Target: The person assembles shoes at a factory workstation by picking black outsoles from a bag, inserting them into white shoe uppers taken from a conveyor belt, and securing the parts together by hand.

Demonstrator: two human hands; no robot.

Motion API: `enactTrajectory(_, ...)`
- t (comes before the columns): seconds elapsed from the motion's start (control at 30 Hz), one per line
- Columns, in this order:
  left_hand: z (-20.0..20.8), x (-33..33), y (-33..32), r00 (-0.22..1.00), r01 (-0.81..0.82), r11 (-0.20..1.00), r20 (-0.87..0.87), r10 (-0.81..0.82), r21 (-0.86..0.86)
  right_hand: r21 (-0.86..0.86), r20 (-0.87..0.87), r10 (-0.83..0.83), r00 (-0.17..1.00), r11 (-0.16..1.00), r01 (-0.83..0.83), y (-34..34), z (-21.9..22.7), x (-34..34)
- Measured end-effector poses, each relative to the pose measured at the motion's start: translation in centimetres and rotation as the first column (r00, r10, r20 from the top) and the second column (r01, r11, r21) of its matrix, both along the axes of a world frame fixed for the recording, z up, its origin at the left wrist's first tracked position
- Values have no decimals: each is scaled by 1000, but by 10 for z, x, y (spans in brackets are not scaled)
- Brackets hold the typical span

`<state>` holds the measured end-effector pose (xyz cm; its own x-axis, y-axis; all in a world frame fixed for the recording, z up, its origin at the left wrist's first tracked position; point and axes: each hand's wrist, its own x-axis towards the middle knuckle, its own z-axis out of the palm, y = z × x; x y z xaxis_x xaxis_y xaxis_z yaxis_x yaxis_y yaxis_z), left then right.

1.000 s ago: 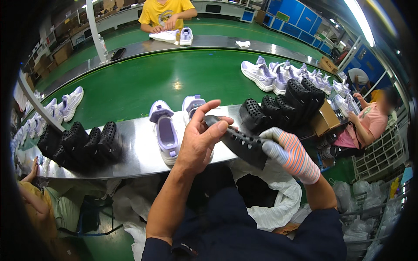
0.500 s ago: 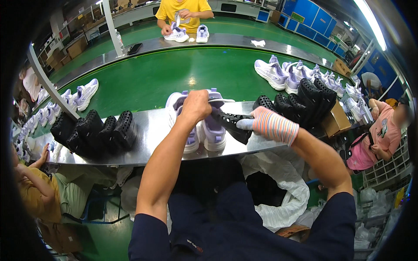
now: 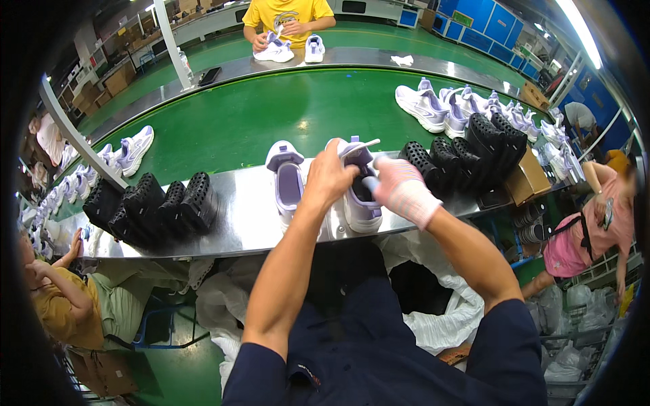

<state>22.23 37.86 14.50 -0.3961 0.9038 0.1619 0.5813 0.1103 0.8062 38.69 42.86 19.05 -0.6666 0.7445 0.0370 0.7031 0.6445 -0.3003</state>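
Observation:
Two white and lilac sneakers stand side by side on the metal ledge before me. The left sneaker [image 3: 290, 189] shows a lilac insole. A dark insert [image 3: 363, 191], which looks like a perforated black shoe tree, is down inside the right sneaker [image 3: 363, 220]. My bare left hand [image 3: 330, 177] is closed over that sneaker's left collar, fingertips bent into the opening. In a striped knit glove, my right hand [image 3: 405, 189] is closed at the right collar, its thumb reaching inside by the insert; motion blurs its fingers.
Black perforated shoe trees [image 3: 162, 206] stand in a group at left; more [image 3: 467, 155] stand at right beside a cardboard box [image 3: 528, 179]. White sneakers [image 3: 423, 108] line the green belt [image 3: 271, 115]. An open white sack [image 3: 443, 325] is below the ledge. Co-workers are across, left and right.
The black shoe tree in my gloved hand has gone into the right sneaker. My left hand has moved right onto that sneaker's collar. The person at right has shifted.

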Motion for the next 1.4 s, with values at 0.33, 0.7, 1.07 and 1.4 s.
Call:
enactTrajectory(0.33, -33, 28, 20, 923, -357, 899, -246, 297, -252, -35, 13, -224, 975, 974, 224, 45, -67, -26)
enactTrajectory(0.7, -33, -15, -118, 879, -455, 885, -113, 464, 94, -7, 106, -159, 982, 987, 160, 39, -56, -41)
enactTrajectory(1.07, 26, -174, -243, 334, -547, 622, -534, 776, 561, 30, -219, 19, 976, 999, -12, 5, 16, -6)
enactTrajectory(1.4, 38, -312, -349, 141, -812, 442, -607, 782, 382, -301, -460, 140, 877, 905, -302, -72, 28, -38)
